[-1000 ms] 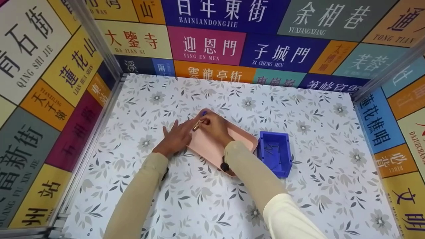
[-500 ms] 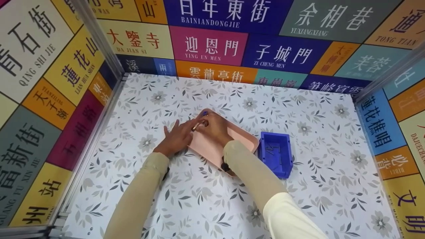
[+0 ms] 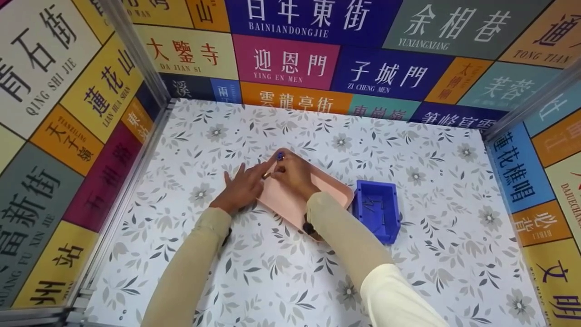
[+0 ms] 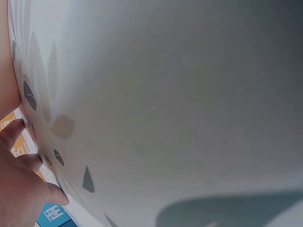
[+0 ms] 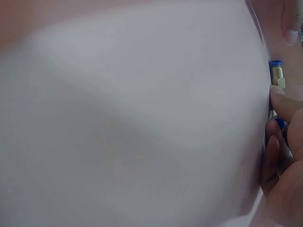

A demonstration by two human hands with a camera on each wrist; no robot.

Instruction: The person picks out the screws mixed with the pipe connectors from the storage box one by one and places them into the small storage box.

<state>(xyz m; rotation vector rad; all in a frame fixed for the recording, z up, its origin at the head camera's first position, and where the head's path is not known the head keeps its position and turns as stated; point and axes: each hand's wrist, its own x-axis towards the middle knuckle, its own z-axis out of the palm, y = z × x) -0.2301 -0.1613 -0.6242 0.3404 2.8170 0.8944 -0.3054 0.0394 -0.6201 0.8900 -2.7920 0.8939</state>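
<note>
At the far corner of the shallow pink plastic tray [image 3: 331, 188], the right hand [image 3: 294, 176] pinches a small brass fitting with a blue plastic cap [image 5: 276, 74] between its fingertips. The left hand [image 3: 243, 186] lies flat with straight fingers, touching the tray's left edge on the floral-patterned counter [image 3: 272, 281]. A light fingertip grip with the flat hand steadying the tray should suit. A blue plastic bin [image 3: 376, 209] stands just beside the tray's right end.
</note>
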